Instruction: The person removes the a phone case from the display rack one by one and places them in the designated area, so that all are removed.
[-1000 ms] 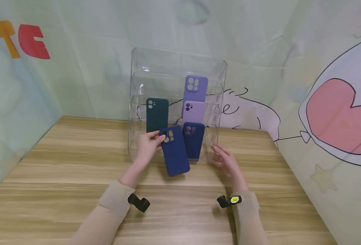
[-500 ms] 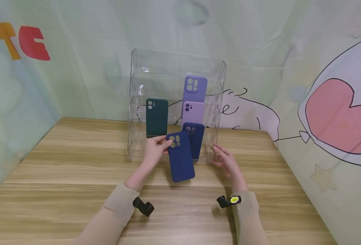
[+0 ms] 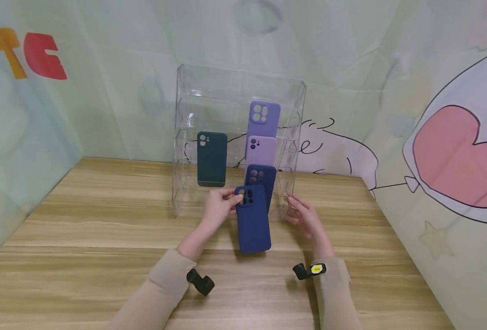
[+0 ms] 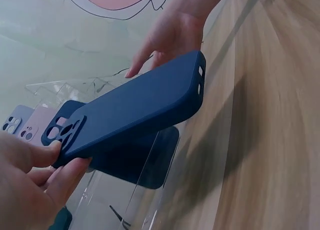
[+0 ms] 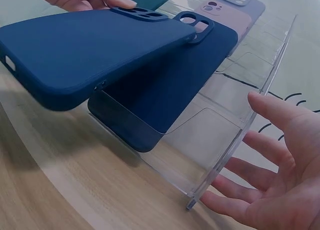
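My left hand (image 3: 218, 206) pinches a dark blue phone case (image 3: 253, 229) by its camera-cutout corner. The case hangs tilted in front of the clear acrylic stand (image 3: 190, 114), its lower end toward me. Behind it a second dark blue phone case (image 5: 200, 65) leans in the stand's lowest tier, partly hidden. In the left wrist view the held case (image 4: 140, 95) overlaps that one. My right hand (image 3: 307, 217) rests its fingertips against the stand's right side panel, with the fingers fairly straight, as the right wrist view also shows.
Higher in the stand's right column are a pink-lilac phone case (image 3: 264, 153) and a purple phone case (image 3: 271, 119). A dark green phone case (image 3: 212, 160) stands at the left. The stand is on a wooden table (image 3: 82, 229), with a printed curtain (image 3: 124, 91) behind.
My left hand has moved right and toward me with the blue phone case, which now overlaps the second blue case. The green case shows fully. The right hand stays at the stand's side.
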`<state>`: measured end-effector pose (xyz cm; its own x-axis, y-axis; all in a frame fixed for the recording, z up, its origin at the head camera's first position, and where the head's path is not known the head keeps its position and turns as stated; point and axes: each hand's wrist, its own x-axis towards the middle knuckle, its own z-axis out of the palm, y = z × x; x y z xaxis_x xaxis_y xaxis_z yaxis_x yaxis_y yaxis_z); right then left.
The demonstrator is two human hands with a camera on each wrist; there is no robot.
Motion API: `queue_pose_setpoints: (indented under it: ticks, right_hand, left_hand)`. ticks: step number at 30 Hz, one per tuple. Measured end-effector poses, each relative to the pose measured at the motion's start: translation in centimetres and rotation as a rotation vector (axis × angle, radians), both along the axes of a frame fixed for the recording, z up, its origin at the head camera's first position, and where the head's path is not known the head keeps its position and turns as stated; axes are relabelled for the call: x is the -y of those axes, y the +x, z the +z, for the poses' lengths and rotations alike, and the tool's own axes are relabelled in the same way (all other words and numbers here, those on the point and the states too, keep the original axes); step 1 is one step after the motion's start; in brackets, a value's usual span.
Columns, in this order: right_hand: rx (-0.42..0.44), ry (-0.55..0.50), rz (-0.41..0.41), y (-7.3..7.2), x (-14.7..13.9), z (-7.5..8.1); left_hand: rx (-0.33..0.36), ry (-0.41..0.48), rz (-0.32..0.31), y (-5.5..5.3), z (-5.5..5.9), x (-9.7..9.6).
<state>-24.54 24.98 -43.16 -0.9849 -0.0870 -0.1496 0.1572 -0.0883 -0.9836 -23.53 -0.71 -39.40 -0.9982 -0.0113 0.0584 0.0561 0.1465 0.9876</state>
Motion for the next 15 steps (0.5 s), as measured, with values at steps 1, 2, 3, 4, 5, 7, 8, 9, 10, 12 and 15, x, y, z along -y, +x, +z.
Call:
queue_pose_setpoints:
  ticks: [1, 2, 3, 4, 5, 7, 8, 9, 10, 12, 15]
  right_hand:
    - [-0.001, 0.001, -0.001, 0.0, 0.0, 0.0]
    - [-0.002, 0.000, -0.003, 0.1, 0.0, 0.1]
    - [-0.002, 0.002, -0.004, 0.1, 0.0, 0.1]
    - [-0.001, 0.003, -0.004, 0.1, 0.0, 0.1]
    - [-0.001, 0.003, -0.002, 0.1, 0.0, 0.1]
    - [0.001, 0.003, -0.003, 0.2, 0.0, 0.1]
    - [0.002, 0.003, -0.002, 0.2, 0.0, 0.1]
    - [0.002, 0.006, -0.002, 0.2, 0.0, 0.1]
    - [0.002, 0.006, -0.004, 0.2, 0.0, 0.1]
    - [0.002, 0.009, -0.005, 0.1, 0.0, 0.0]
    - [0.001, 0.014, -0.007, 0.1, 0.0, 0.0]
  left_hand:
    - [0.004, 0.006, -0.007, 0.1, 0.0, -0.2]
    - [0.007, 0.011, -0.014, 0.2, -0.1, -0.4]
    - [0.012, 0.015, -0.020, 0.2, -0.2, -0.7]
    - [0.019, 0.021, -0.027, 0.3, -0.3, -0.9]
    - [0.026, 0.024, -0.031, 0.4, -0.3, -1.0]
    - [0.037, 0.020, -0.037, 0.6, -0.5, -1.4]
    - [0.042, 0.016, -0.040, 0.7, -0.6, -1.5]
    - [0.045, 0.011, -0.043, 0.8, -0.8, -1.6]
    - [0.049, 0.003, -0.043, 0.8, -0.9, -1.7]
    - [0.053, -0.015, -0.044, 1.0, -1.1, -1.9]
    - [0.071, -0.029, -0.050, 1.1, -1.5, -2.2]
